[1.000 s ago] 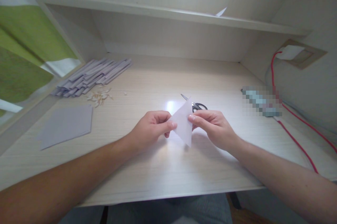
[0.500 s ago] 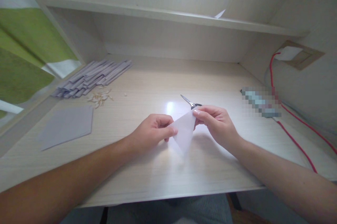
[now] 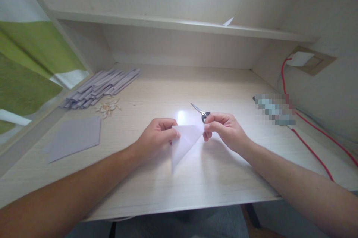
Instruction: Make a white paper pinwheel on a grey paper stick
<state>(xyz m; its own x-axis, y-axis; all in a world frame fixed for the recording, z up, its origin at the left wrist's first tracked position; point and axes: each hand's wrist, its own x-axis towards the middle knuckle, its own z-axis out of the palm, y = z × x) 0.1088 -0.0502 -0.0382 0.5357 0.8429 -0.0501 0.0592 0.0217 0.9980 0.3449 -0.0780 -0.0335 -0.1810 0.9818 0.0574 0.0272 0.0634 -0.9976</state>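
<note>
A white sheet of paper folded to a triangle [image 3: 184,143] hangs between my two hands, one point downward, above the desk. My left hand [image 3: 160,133] pinches its upper left corner between thumb and fingers. At the upper right corner, my right hand [image 3: 222,128] is closed on the paper with thumb and forefinger. Just behind the right hand lies a pair of scissors [image 3: 200,109], blades toward the back left, its handles partly hidden by that hand.
Flat paper sheets [image 3: 77,137] lie at the left on the desk [image 3: 134,193]. Behind them are small whitish scraps [image 3: 108,107] and a pile of folded paper strips [image 3: 103,85]. A blurred-out object [image 3: 274,109] and a red cable [image 3: 313,154] lie at the right. A shelf [image 3: 167,23] spans the back.
The folded paper has turned in my hands: its lower point has swung left and its upper edge now runs nearly level. More of the scissors' handles shows. The view has shifted slightly.
</note>
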